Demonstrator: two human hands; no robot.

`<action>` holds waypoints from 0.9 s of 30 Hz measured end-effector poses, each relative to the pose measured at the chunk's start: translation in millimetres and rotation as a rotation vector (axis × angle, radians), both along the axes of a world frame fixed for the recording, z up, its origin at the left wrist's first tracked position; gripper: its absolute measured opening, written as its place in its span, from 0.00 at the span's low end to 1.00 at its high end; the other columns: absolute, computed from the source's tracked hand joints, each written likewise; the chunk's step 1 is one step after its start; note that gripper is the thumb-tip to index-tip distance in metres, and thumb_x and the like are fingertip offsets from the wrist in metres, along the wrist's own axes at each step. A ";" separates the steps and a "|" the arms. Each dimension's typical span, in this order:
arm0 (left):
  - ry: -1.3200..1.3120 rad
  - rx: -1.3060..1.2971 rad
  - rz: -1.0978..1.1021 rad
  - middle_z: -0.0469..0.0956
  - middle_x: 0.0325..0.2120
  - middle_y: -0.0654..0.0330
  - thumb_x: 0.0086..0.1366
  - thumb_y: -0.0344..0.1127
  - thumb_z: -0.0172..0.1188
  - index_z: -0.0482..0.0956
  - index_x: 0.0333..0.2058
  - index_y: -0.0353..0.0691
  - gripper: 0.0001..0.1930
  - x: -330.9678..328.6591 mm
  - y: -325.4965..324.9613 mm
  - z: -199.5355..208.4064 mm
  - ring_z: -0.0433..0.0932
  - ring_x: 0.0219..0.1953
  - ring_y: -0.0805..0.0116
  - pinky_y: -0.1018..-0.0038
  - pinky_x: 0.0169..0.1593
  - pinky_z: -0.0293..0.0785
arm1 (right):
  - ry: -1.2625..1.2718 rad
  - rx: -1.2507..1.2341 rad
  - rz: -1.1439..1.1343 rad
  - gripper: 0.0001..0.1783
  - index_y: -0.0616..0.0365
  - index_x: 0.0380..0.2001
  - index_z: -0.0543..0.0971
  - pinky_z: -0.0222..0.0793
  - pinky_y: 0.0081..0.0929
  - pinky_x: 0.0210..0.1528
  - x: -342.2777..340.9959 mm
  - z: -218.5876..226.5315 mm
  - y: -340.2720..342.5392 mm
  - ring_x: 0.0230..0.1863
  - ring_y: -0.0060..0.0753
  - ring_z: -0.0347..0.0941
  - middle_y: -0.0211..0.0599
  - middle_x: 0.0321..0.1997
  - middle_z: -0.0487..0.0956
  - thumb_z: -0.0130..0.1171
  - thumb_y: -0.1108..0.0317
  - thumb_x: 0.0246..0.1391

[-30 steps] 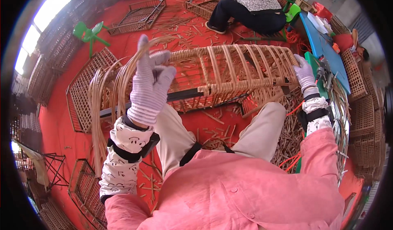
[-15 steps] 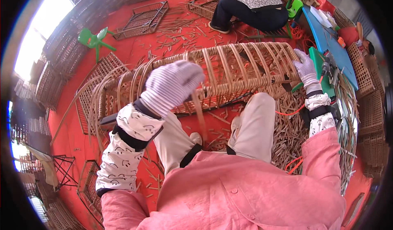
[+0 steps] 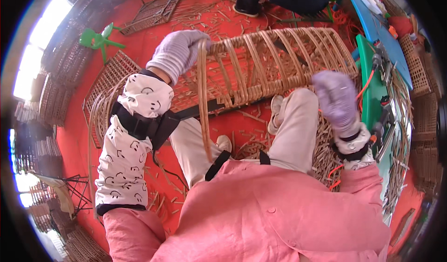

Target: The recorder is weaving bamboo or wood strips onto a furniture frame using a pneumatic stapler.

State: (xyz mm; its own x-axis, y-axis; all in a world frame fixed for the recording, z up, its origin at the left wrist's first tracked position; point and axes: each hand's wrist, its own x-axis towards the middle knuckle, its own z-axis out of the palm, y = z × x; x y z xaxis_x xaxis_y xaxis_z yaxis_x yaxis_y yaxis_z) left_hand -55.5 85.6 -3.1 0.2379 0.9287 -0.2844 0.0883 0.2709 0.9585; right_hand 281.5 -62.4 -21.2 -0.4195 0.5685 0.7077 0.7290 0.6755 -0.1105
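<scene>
A long brown rattan basket [image 3: 260, 68] lies on its side across my knees, with flat strips wound round its rim and over its open side. My left hand [image 3: 179, 52], in a striped glove, is closed at the far rim, holding a loose rattan strip [image 3: 203, 99]. That strip hangs over the basket's near side down to my thigh. My right hand [image 3: 336, 99], gloved too, is in the air just before the basket's right end. Motion smears its fingers. More long strips [image 3: 100, 110] trail at the left behind my left arm.
A green board [image 3: 370, 85] with tools on it stands at my right, above a heap of strip offcuts [image 3: 326, 150]. Behind it is a blue table [image 3: 384, 34]. A green stool [image 3: 100, 39] and a metal frame [image 3: 156, 8] stand beyond. Another person [image 3: 284, 1] sits ahead.
My left hand has moved up and away to the far rim with the strip. My right hand has let go of the basket's right end and come down nearer. The basket has shifted and tilted.
</scene>
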 end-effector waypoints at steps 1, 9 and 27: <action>-0.033 0.031 0.057 0.77 0.27 0.55 0.58 0.33 0.57 0.78 0.35 0.37 0.08 10.8 -4.5 4.0 0.76 0.29 0.67 0.74 0.35 0.72 | -0.069 -0.078 0.064 0.14 0.55 0.35 0.76 0.67 0.33 0.37 -11.3 -3.6 -3.2 0.35 0.41 0.73 0.36 0.34 0.76 0.59 0.76 0.40; 1.007 0.646 -0.336 0.77 0.26 0.57 0.50 0.52 0.62 0.73 0.42 0.46 0.24 13.3 -85.0 7.5 0.77 0.31 0.53 0.65 0.35 0.72 | 0.206 -0.065 0.045 0.09 0.53 0.35 0.75 0.71 0.29 0.31 -20.0 -24.2 38.7 0.31 0.38 0.74 0.34 0.31 0.77 0.57 0.71 0.47; 1.211 0.626 0.612 0.73 0.16 0.65 0.54 0.44 0.63 0.79 0.26 0.34 0.15 -294.5 -65.1 -12.9 0.67 0.20 0.80 0.79 0.25 0.66 | 0.141 -1.145 0.136 0.11 0.53 0.31 0.78 0.70 0.29 0.36 -110.0 -220.3 97.8 0.33 0.39 0.75 0.40 0.28 0.78 0.55 0.60 0.46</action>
